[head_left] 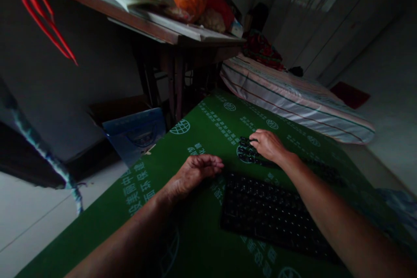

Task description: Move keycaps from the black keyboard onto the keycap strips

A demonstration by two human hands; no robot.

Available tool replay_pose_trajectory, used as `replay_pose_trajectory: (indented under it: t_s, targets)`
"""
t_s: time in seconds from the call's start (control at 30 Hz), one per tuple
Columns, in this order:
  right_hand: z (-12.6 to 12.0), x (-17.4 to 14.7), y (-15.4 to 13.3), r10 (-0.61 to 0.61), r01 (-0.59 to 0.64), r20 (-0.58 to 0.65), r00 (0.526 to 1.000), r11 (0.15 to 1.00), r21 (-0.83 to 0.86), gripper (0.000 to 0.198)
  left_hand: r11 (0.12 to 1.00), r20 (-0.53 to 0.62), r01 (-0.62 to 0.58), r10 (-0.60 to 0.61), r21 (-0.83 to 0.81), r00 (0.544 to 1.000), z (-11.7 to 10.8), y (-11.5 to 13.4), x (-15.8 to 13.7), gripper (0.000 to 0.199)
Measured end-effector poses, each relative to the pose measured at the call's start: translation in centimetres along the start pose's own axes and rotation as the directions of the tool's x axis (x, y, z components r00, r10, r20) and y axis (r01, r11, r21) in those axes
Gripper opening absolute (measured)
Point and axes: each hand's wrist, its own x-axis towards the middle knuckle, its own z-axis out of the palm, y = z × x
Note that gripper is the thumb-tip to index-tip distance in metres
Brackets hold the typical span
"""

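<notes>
Right-hand grip: the right hand (267,144) is bunched at small black keys (245,151); whether one is pinched can't be told. Left hand (197,171) is loosely curled, contents unclear. Keys apparently being handled; fine pinching seems called for. Flat, dark, pale-dotted keyboard (250,208) is laid nearer, on the green surface (211,126).

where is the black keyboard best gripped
The keyboard is probably best gripped at its short left end, from the left, with the left hand: it lies flat with that end exposed, while the right forearm hides part of its right side.
</notes>
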Motion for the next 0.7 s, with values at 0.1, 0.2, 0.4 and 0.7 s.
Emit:
replay_pose_trajectory:
  t_s: [0.1,0.2,0.4,0.7]
  targets:
    - [0.6,2.5,0.4,0.006,-0.004,0.062,0.998,1.0,-0.026,0.019,1.0,0.004,0.006,-0.006,-0.001,1.0,-0.1,-0.2,0.1,0.025]
    - [1.2,3.9,0.8,-0.001,0.004,0.1,0.995,1.0,-0.027,0.021,1.0,0.007,0.017,-0.017,-0.003,1.0,-0.1,-0.4,0.1,0.025]
    - [2.2,5.5,1.2,-0.009,0.014,0.152,0.988,1.0,-0.028,0.025,0.997,0.013,0.048,-0.048,-0.064,0.999,-0.1,-0.5,0.1,0.026]
    - [3.2,6.7,1.5,-0.006,0.012,0.18,0.984,0.999,-0.034,0.025,0.997,0.023,0.044,-0.043,-0.061,0.999,-0.1,-0.6,0.0,0.026]
